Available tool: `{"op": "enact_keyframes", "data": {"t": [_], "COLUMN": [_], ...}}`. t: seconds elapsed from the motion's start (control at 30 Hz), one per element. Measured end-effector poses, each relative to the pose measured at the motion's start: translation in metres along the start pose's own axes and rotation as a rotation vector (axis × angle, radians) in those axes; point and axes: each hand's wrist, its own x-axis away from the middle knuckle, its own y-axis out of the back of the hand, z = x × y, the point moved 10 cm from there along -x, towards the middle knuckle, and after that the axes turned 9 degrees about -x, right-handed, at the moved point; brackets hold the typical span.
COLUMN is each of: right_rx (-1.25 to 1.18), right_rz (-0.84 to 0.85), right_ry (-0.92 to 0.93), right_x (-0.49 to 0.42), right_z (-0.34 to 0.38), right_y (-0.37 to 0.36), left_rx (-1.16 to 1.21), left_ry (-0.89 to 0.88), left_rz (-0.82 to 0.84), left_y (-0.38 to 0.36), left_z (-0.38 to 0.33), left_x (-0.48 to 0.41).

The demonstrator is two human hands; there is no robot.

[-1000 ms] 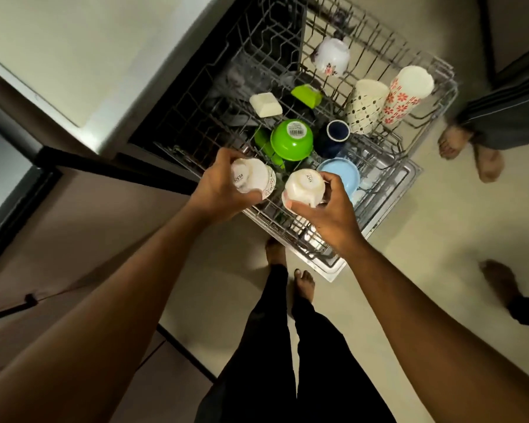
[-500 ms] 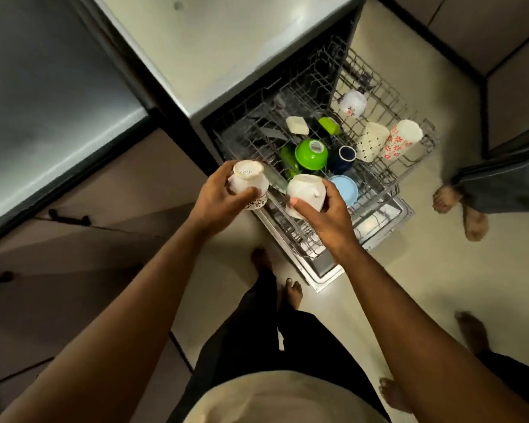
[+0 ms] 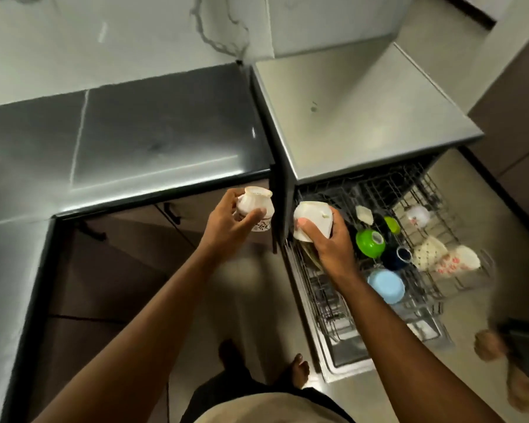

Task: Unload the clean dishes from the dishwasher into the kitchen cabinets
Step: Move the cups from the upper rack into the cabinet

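Dark countertop (image 3: 135,132) spans 9 to 11 o'clock. Dishwasher (image 3: 364,117) at 1 o'clock, with its wire rack (image 3: 415,190) drawn out toward 4.

Left hand (image 3: 226,227) is at centre, thumb and fingers curled round a patterned cup (image 3: 255,206) in the air just left of the dishwasher. The cup is inverted: foot toward 12, patterned rim toward 5, axis near upright.

Right hand (image 3: 330,242) is clamped on a white cup (image 3: 313,219) above the rack's left edge, base toward 1, mouth toward 7.

Green bowl (image 3: 370,242) and blue bowl (image 3: 385,285) sit in the rack, at 3 and 5 o'clock from that hand.
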Motion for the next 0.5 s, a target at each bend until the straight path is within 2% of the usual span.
{"op": "enact_keyframes", "data": {"t": [0.17, 0.5], "right_rx": [-0.041, -0.127], "right_rz": [0.113, 0.313], "right_ry": [0.036, 0.191], "right_x": [-0.013, -0.028], "right_z": [0.038, 0.145], "right_y": [-0.07, -0.224], "left_rx": [0.07, 0.013], "left_ry": [-0.04, -0.223], "left_rz": [-0.08, -0.314], "left_y": [0.065, 0.226], "left_z": [-0.013, -0.072], "left_x": [-0.002, -0.017]}}
